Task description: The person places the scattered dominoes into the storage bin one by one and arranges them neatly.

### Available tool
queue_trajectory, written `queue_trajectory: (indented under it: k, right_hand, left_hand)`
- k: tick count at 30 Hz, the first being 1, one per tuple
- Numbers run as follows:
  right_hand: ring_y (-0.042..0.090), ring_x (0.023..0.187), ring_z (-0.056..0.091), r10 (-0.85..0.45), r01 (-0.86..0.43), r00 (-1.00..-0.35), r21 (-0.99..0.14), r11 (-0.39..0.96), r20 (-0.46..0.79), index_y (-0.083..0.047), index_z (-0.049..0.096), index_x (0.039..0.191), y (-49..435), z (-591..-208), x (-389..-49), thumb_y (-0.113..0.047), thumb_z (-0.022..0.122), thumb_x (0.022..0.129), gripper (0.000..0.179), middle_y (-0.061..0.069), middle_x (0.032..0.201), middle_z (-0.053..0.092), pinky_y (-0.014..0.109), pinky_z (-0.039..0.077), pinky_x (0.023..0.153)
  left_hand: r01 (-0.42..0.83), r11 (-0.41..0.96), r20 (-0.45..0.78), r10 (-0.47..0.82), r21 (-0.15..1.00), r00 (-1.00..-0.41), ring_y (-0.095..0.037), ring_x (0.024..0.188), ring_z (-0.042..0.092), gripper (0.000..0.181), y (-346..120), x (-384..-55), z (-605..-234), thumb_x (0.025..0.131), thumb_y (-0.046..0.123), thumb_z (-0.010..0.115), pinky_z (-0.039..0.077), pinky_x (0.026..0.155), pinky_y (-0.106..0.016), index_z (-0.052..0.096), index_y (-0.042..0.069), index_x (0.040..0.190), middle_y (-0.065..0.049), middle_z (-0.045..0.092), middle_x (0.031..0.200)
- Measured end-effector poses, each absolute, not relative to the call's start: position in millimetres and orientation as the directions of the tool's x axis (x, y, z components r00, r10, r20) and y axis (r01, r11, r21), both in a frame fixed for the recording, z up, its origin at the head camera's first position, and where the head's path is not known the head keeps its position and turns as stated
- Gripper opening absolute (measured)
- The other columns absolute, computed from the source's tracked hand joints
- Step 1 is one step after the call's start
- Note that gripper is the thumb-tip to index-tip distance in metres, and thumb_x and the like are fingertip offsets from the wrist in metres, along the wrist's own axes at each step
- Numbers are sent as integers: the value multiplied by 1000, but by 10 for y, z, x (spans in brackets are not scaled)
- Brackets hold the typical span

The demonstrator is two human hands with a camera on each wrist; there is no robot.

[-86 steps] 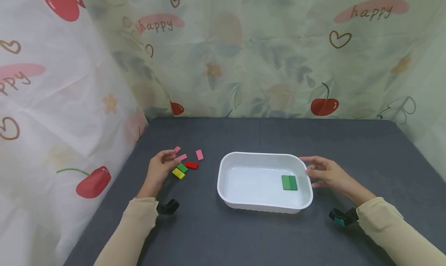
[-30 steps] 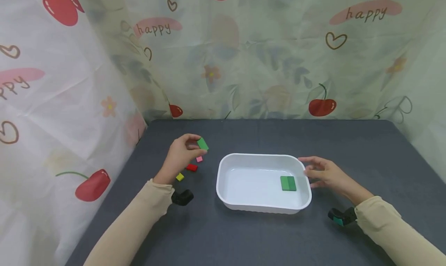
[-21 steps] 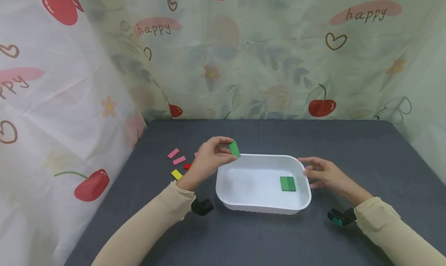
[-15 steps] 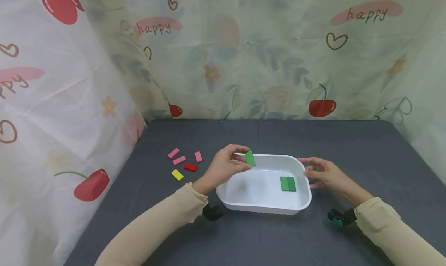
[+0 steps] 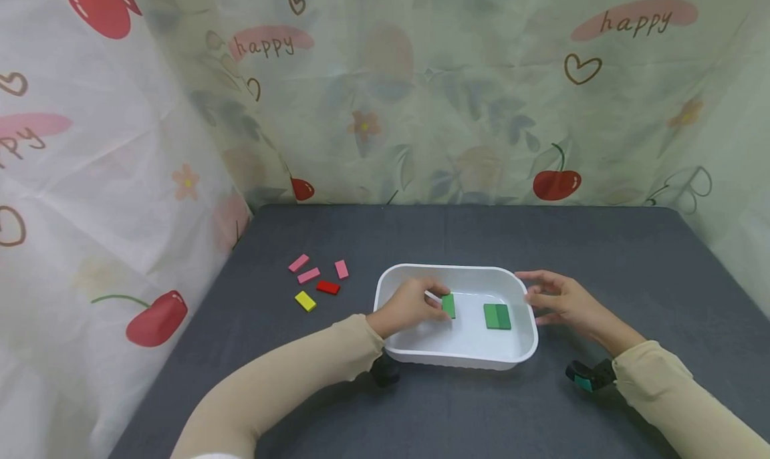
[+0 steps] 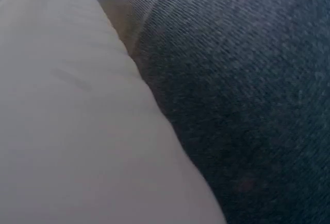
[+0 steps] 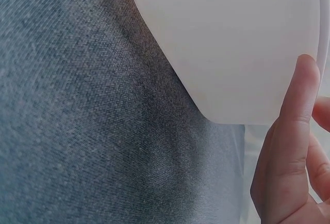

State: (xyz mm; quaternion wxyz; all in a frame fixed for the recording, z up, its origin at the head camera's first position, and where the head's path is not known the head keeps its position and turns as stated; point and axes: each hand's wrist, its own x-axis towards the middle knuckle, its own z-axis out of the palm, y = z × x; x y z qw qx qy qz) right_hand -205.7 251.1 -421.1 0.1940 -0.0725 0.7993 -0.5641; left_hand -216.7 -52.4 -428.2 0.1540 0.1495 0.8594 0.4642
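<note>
My left hand [image 5: 412,307] is inside the white tray [image 5: 457,360], left of its middle, pinching a flat green block [image 5: 448,306] between thumb and fingers. The block is low, near the tray floor; whether it touches I cannot tell. To its right, two green blocks [image 5: 497,317] lie side by side in the tray. My right hand [image 5: 559,300] rests with extended fingers against the tray's right end. In the right wrist view its fingers [image 7: 296,131] touch the outer wall of the tray [image 7: 232,54]. The left wrist view shows only sleeve [image 6: 82,110] and table, not the hand.
Left of the tray, three pink blocks [image 5: 309,276], a red block [image 5: 328,287] and a yellow block [image 5: 305,302] lie on the dark table [image 5: 541,238]. Patterned curtains [image 5: 421,111] hang behind the table and along its left and right sides.
My left hand has picked up the green block beside the yellow one, carried it right over the tray's rim and lowered it inside. My right hand has stayed at the tray's end.
</note>
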Motion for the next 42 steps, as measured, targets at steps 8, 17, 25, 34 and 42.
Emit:
queue_trajectory:
  k: [8, 17, 25, 34, 42]
  right_hand:
    - [12, 94, 60, -329, 95, -919, -930, 356, -219, 0, 36, 145, 2511, -4220, -2056, -21, 64, 93, 63, 11, 103, 59, 35, 58, 74]
    - [11, 94, 60, -330, 85, -920, -929, 361, -212, 0, 36, 145, 2506, -4219, -2060, -21, 64, 93, 63, 11, 103, 59, 36, 58, 75]
    - [11, 93, 61, -335, 89, -917, -928, 362, -219, 0, 36, 145, 2507, -4216, -2065, -21, 64, 93, 63, 11, 102, 60, 36, 58, 75]
    - [12, 93, 61, -328, 93, -918, -925, 367, -223, 0, 36, 145, 2507, -4221, -2070, -21, 65, 93, 63, 11, 103, 60, 36, 58, 75]
    - [13, 94, 60, -322, 101, -917, -919, 382, -234, 0, 37, 145, 2497, -4207, -2070, -22, 64, 93, 62, 10, 102, 60, 36, 58, 75]
  left_hand:
    - [120, 552, -151, 421, 825, -895, -7, 81, 63, 41, -480, -2201, -4373, 70, 3, 84, 49, 70, -19, 69, 4, 107, -7, 67, 105]
    - [116, 600, -155, 382, 792, -911, -7, 79, 60, 40, -451, -2184, -4388, 69, 3, 84, 48, 70, -19, 69, 4, 107, -6, 67, 101]
    - [159, 649, -133, 378, 744, -916, -5, 74, 57, 42, -431, -2170, -4386, 68, 2, 85, 47, 67, -16, 70, 2, 107, -7, 67, 100]
    - [208, 668, -108, 399, 714, -910, -6, 73, 54, 42, -418, -2173, -4380, 69, 2, 85, 45, 67, -15, 70, 1, 108, -7, 62, 96]
    - [252, 681, -83, 419, 688, -904, -6, 73, 52, 42, -415, -2189, -4418, 69, 4, 85, 45, 67, -15, 70, 0, 108, -7, 59, 93]
